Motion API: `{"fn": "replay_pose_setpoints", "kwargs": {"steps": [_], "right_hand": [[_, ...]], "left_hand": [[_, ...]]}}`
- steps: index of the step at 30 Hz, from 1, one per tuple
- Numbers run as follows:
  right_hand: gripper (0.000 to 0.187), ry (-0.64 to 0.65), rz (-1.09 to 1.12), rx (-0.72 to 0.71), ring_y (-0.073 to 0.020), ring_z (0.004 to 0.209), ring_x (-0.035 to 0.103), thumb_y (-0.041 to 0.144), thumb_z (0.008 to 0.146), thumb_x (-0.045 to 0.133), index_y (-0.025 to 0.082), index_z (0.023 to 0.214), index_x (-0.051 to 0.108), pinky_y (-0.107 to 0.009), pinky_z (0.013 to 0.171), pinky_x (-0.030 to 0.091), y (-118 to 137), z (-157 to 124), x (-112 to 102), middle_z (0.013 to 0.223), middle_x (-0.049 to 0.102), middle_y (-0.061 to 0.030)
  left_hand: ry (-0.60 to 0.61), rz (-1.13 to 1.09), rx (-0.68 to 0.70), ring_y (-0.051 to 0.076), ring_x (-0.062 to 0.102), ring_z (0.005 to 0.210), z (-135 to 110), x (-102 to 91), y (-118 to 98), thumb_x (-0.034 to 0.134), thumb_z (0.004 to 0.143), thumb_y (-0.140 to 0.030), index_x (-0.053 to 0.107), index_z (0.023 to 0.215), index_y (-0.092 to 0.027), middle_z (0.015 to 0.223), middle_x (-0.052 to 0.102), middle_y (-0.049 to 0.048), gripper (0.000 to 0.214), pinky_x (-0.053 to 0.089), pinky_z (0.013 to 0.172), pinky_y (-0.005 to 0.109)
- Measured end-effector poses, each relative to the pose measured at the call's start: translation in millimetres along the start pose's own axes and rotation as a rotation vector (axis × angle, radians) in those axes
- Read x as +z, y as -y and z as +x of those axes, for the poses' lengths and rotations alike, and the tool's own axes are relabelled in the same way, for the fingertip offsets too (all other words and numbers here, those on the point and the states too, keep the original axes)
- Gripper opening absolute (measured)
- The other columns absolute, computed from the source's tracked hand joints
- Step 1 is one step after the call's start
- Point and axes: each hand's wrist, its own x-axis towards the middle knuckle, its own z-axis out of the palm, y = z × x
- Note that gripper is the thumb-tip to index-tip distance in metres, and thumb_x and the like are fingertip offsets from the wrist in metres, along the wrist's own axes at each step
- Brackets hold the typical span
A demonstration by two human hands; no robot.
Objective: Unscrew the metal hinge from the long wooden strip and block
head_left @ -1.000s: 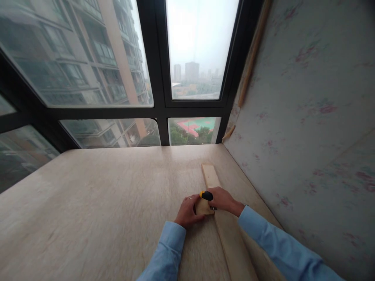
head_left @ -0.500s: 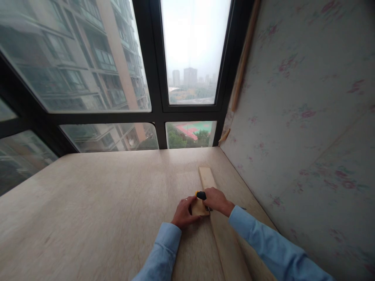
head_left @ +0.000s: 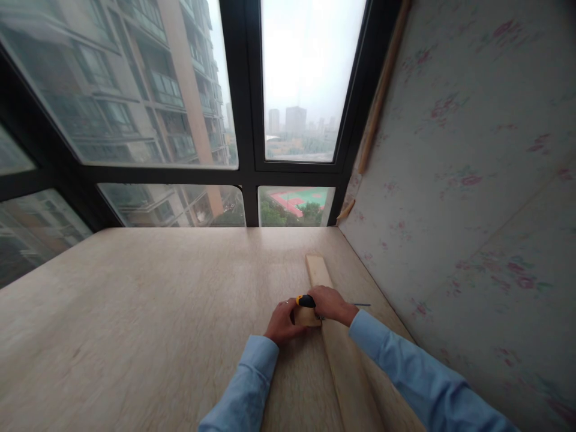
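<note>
My right hand (head_left: 330,302) is closed round a screwdriver with a black and yellow handle (head_left: 305,300). Its thin metal shaft (head_left: 362,305) sticks out to the right, past my wrist. My left hand (head_left: 282,324) grips a small wooden block (head_left: 306,318), fingers at its left and near sides. That block lies against the left edge of a long wooden board (head_left: 348,378), which runs away from me under my right hand. A small dark metal piece shows where block and board meet, partly hidden by my fingers, so I cannot make out its kind.
A wide pale surface (head_left: 157,312) with a wood-like grain lies beneath everything. Dark-framed windows (head_left: 249,174) stand at its far edge. Close on the right rises a wall with floral wallpaper (head_left: 450,210); a loose wooden strip (head_left: 345,212) sits at the corner.
The screwdriver has turned: more of its shaft shows to the right of my wrist, and the handle end has shifted slightly left. My left hand stays on the block.
</note>
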Motion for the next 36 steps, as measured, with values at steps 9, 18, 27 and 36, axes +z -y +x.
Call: {"fn": "replay_pose_setpoints", "kwargs": {"steps": [9, 18, 27, 36], "right_hand": [[0.033, -0.077, 0.018, 0.187, -0.0261, 0.093, 0.067, 0.042, 0.079, 0.060, 0.018, 0.100, 0.068, -0.029, 0.069, 0.045, 4.7, -7.8, 0.0, 0.100, 0.070, -0.0141], [0.023, -0.077, 0.024, 0.177, -0.0236, 0.094, 0.067, 0.019, 0.076, 0.056, 0.016, 0.094, 0.069, -0.025, 0.067, 0.044, 4.1, -6.2, 8.3, 0.099, 0.072, -0.0125], [0.027, -0.027, -0.020, 0.122, -0.0244, 0.098, 0.065, 0.015, 0.075, 0.057, 0.017, 0.100, 0.068, -0.027, 0.074, 0.045, 4.0, -6.2, 2.1, 0.103, 0.071, -0.0128], [0.019, -0.002, -0.021, 0.030, -0.0227, 0.096, 0.066, 0.020, 0.073, 0.061, 0.019, 0.091, 0.070, -0.025, 0.073, 0.045, -1.0, -7.3, -6.9, 0.101, 0.071, -0.0089]], "left_hand": [[-0.018, -0.040, 0.021, 0.029, 0.058, 0.106, -0.8, 3.7, 3.0, 0.083, 0.053, -0.037, 0.057, 0.123, -0.021, 0.118, 0.064, 0.0078, 0.076, 0.042, 0.093, 0.040], [-0.010, -0.076, 0.022, 0.029, 0.059, 0.106, 0.0, 4.9, 5.3, 0.083, 0.053, -0.036, 0.057, 0.125, -0.022, 0.118, 0.065, 0.0070, 0.078, 0.044, 0.093, 0.041], [-0.013, -0.084, 0.026, 0.028, 0.061, 0.099, 1.2, 1.9, 1.9, 0.082, 0.054, -0.038, 0.060, 0.117, -0.020, 0.110, 0.067, 0.0067, 0.069, 0.047, 0.086, 0.037], [-0.008, -0.064, 0.024, 0.027, 0.061, 0.097, 1.0, -0.5, -2.2, 0.081, 0.056, -0.038, 0.060, 0.115, -0.022, 0.108, 0.067, 0.0052, 0.064, 0.046, 0.085, 0.037]]}}
